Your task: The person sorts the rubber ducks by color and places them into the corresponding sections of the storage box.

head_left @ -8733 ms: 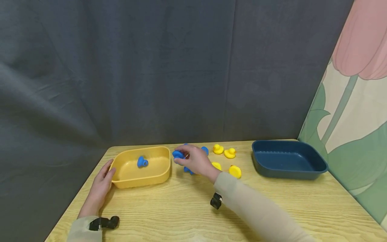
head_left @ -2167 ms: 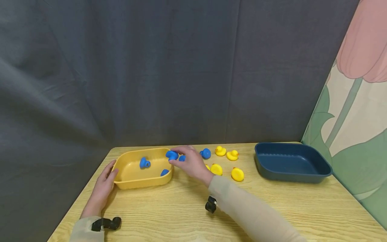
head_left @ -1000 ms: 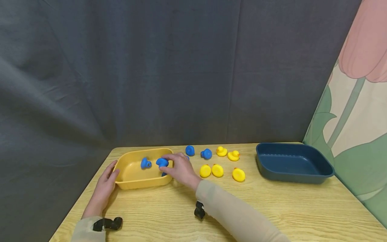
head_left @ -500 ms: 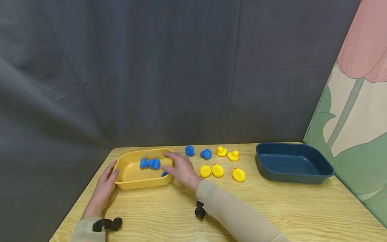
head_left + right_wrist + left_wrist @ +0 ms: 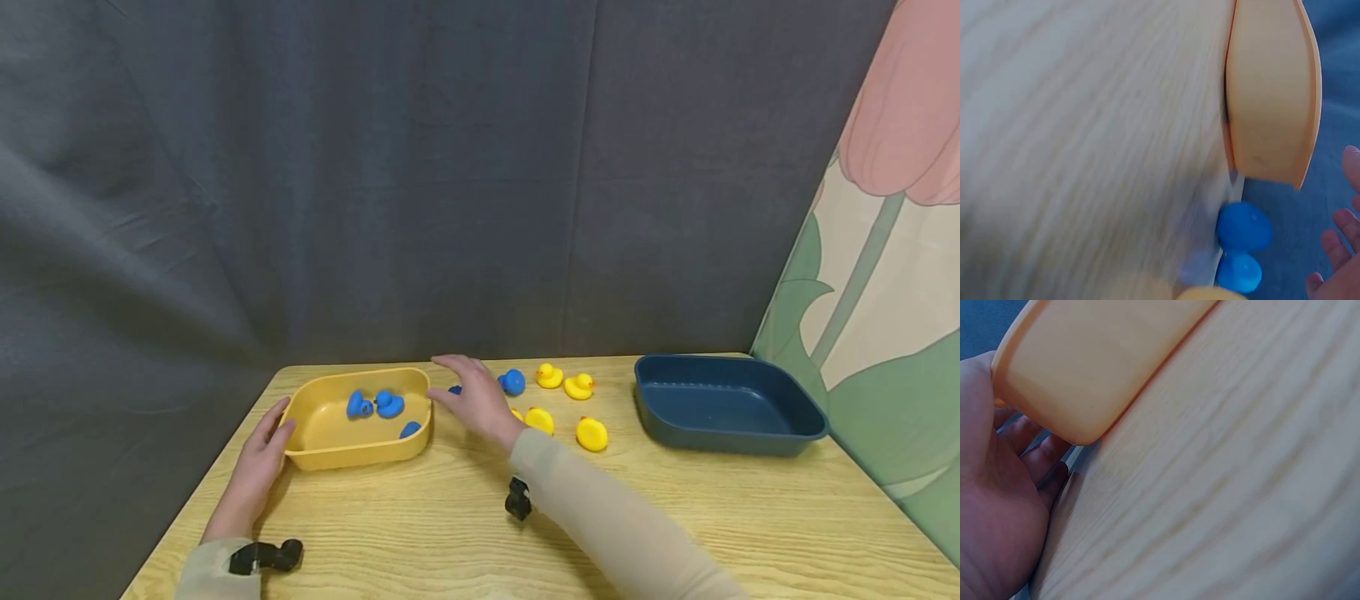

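Observation:
A yellow tub (image 5: 341, 454) sits at the table's left with three blue ducks (image 5: 389, 404) inside. My left hand (image 5: 264, 440) rests flat against its left end; the left wrist view shows the palm (image 5: 997, 519) against the tub's corner (image 5: 1104, 362). My right hand (image 5: 468, 392) hovers empty, fingers spread, just right of the tub. It partly hides one blue duck (image 5: 455, 389); another blue duck (image 5: 512, 382) lies beyond it. The right wrist view shows two blue ducks (image 5: 1244, 226) beside the tub (image 5: 1272, 94).
Several yellow ducks (image 5: 578, 386) are scattered mid-table, right of my right hand. A navy tub (image 5: 780, 437) stands at the far right. A dark curtain hangs behind the table. The near half of the wooden table (image 5: 420, 533) holds only my forearms.
My right hand let a blue duck go into the yellow tub, then drew back to the right with nothing in it. My left hand stayed put.

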### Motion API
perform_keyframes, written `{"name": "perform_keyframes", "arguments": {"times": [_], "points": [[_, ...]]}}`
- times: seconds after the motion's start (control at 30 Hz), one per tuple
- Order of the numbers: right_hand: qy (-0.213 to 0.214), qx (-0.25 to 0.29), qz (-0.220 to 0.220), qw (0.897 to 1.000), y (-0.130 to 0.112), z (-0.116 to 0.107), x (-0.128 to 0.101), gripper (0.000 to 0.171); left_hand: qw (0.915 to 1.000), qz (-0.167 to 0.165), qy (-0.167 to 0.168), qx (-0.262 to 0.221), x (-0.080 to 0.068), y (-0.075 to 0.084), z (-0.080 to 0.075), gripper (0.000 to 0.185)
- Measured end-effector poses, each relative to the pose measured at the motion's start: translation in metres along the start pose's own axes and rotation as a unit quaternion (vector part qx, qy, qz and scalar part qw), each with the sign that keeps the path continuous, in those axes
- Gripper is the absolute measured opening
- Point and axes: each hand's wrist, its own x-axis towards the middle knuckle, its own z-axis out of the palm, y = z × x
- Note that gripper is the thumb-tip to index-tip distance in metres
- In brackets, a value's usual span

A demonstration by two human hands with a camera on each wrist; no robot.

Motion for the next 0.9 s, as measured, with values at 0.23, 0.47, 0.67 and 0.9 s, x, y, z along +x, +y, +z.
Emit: {"name": "perform_keyframes", "arguments": {"times": [0.23,0.47,0.67,0.9], "points": [[-0.005,0.001,0.011,1.0,0.012,-0.01,0.003,0.059,1.0,0.004,-0.001,0.001,0.0,-0.001,0.0,0.07],[-0.02,0.016,0.023,0.999,0.02,-0.014,0.002,0.06,1.0,0.002,-0.001,0.004,0.001,-0.002,0.0,0.07],[-0.035,0.011,0.034,0.999,0.026,-0.012,0.001,0.06,1.0,-0.001,0.0,0.003,0.002,-0.002,-0.001,0.07],[-0.051,0.022,0.048,0.997,0.031,-0.011,-0.001,0.06,1.0,0.002,0.001,-0.001,0.002,-0.003,0.0,0.069]]}}
